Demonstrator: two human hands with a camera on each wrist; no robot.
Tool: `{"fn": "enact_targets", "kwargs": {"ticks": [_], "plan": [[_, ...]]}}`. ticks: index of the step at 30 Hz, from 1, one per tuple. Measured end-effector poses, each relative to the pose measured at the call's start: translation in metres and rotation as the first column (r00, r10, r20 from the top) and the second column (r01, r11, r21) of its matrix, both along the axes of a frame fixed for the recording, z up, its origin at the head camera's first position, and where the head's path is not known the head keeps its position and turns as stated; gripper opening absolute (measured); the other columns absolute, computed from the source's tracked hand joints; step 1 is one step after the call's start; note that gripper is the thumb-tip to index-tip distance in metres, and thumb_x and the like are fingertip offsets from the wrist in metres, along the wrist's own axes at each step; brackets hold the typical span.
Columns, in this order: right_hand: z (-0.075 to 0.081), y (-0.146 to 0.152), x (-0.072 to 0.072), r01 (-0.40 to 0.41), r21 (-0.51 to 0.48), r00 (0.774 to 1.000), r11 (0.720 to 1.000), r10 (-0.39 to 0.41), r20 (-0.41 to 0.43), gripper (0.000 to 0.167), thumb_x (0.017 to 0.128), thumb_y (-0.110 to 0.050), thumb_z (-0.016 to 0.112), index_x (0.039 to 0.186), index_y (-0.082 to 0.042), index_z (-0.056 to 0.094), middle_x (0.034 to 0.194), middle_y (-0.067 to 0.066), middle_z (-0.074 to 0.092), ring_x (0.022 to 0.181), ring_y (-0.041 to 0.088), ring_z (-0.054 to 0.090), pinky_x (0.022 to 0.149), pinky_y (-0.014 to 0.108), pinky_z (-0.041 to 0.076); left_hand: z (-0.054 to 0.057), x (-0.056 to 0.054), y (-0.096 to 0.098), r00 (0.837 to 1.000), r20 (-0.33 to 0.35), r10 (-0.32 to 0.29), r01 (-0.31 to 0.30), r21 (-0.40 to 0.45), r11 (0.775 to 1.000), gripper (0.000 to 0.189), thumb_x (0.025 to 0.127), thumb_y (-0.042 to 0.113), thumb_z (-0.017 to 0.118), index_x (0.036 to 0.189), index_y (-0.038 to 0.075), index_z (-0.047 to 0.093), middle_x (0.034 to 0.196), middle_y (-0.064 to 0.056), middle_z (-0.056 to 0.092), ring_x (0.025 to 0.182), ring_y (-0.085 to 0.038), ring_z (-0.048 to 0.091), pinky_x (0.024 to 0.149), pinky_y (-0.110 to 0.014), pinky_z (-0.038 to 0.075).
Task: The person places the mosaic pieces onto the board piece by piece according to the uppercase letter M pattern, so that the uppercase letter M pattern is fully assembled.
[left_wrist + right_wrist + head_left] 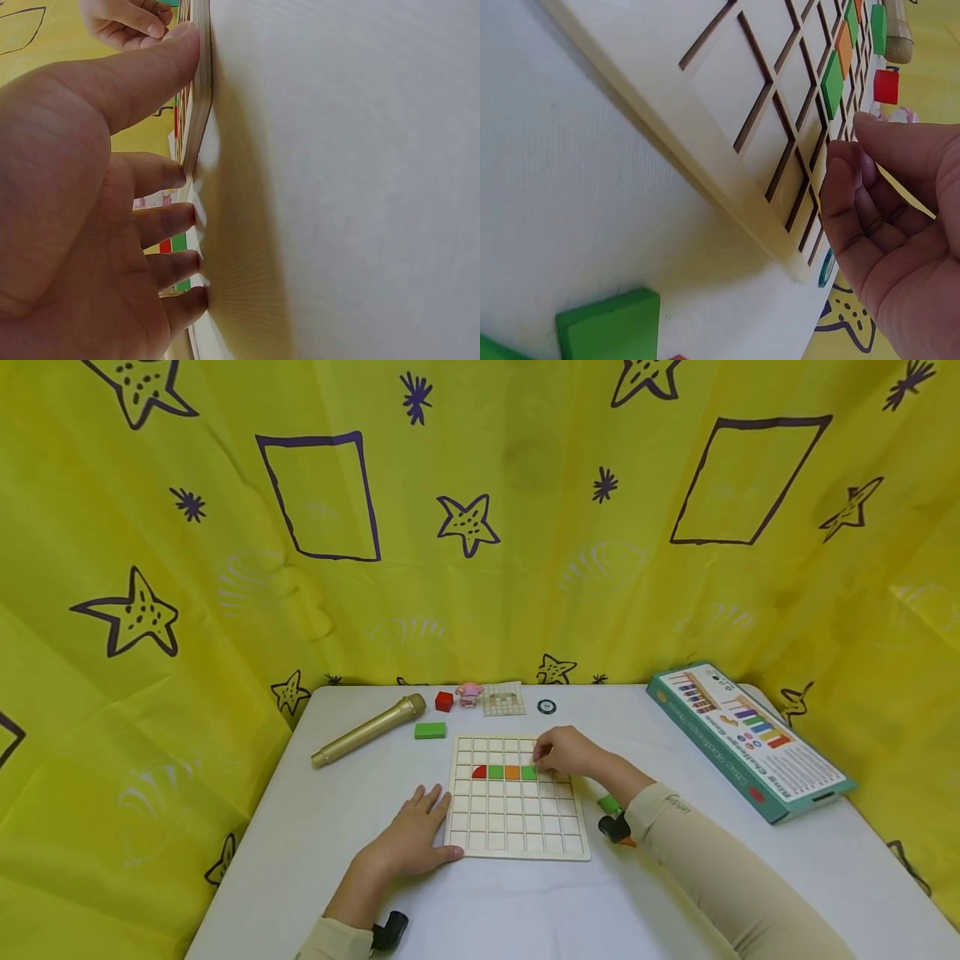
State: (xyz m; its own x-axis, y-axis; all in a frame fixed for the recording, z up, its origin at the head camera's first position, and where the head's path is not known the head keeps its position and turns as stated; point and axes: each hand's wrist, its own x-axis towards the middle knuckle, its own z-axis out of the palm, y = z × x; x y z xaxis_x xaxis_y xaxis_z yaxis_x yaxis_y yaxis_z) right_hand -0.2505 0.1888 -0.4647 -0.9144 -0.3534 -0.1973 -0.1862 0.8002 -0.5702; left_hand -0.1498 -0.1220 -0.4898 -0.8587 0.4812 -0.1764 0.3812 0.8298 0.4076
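A pale wooden grid board (517, 821) lies flat on the table. One row carries a red rounded tile (480, 772), a green tile (496, 772), an orange tile (512, 772) and another green tile (528, 772). My right hand (566, 753) hovers over the board just right of that last tile. In the right wrist view its fingers are loosely bent, thumb apart from the index finger, with no piece visible between them. At the board's lower left, my left hand (411, 833) rests spread on the table, with its thumb (184, 56) against the board's edge.
A gold microphone (367, 732), red cube (444, 702), green block (431, 731), small pink figure (469, 694), pattern card (503, 699) and dark round disc (547, 707) lie behind. A game box (750, 735) is at right. Green pieces (611, 330) lie beneath my right forearm.
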Motion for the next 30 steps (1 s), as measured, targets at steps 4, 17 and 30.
{"fn": "enact_targets", "kwargs": {"ticks": [4, 17, 30], "plan": [[0.001, 0.006, 0.0, 0.012, -0.008, 1.0, 1.0, -0.012, 0.008, 0.009, 0.092, -0.012, 0.074, 0.084, -0.015, 0.072, 0.082, -0.003, 0.065, 0.08, 0.017, 0.054, 0.072, 0.032, 0.047, -0.001, 0.0, -0.001, 1.0, 0.003, 0.005, -0.005, -0.006, 1.0, 0.09, 0.088, 0.05, 0.073, 0.154, 0.0, 0.037, 0.161, -0.021, 0.028, 0.149, -0.045, 0.017, 0.118, -0.058, 0.023], [0.008, 0.031, 0.007, 0.059, -0.06, 0.998, 0.996, -0.058, 0.031, 0.005, 0.093, -0.012, 0.072, 0.091, -0.008, 0.073, 0.087, 0.001, 0.066, 0.078, 0.018, 0.055, 0.069, 0.029, 0.05, -0.001, -0.001, -0.002, 1.0, 0.002, 0.021, -0.021, -0.013, 1.0, 0.09, 0.088, 0.05, 0.073, 0.154, 0.0, 0.037, 0.162, -0.021, 0.028, 0.149, -0.045, 0.017, 0.118, -0.058, 0.022], [0.012, 0.066, 0.019, 0.078, -0.041, 0.997, 0.996, -0.077, 0.022, 0.005, 0.093, -0.009, 0.07, 0.095, -0.006, 0.073, 0.086, 0.001, 0.066, 0.076, 0.018, 0.055, 0.068, 0.03, 0.05, -0.003, -0.002, 0.0, 1.0, 0.01, 0.008, -0.008, -0.018, 1.0, 0.091, 0.087, 0.052, 0.073, 0.154, 0.001, 0.037, 0.162, -0.02, 0.027, 0.15, -0.045, 0.016, 0.117, -0.058, 0.024]]}}
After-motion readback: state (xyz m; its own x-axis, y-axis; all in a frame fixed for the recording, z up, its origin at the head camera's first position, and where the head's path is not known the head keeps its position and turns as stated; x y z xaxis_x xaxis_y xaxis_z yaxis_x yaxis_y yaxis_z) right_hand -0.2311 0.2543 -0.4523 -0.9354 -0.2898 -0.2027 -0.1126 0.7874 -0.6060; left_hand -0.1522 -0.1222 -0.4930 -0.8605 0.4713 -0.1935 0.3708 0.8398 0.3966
